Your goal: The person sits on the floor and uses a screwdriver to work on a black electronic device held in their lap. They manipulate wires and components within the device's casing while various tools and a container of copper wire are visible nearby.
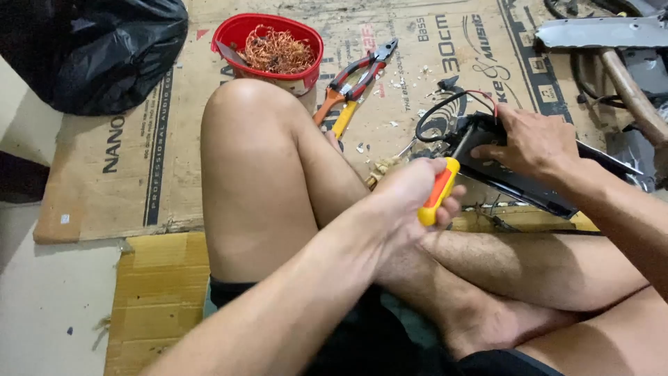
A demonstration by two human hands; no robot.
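My left hand is closed around a screwdriver with a yellow and orange handle, whose tip points toward a black electronic unit. The shaft is mostly hidden behind my fingers. My right hand rests flat on top of that black unit and holds it down on the cardboard. A black cable loop and a red wire rise from the unit's left end. I sit on the floor with my raised knee between the hands and the left side.
A red bowl full of copper wire scraps stands at the back. Red-handled pliers and an orange-handled tool lie on the flattened cardboard. A black plastic bag sits far left; metal parts lie far right.
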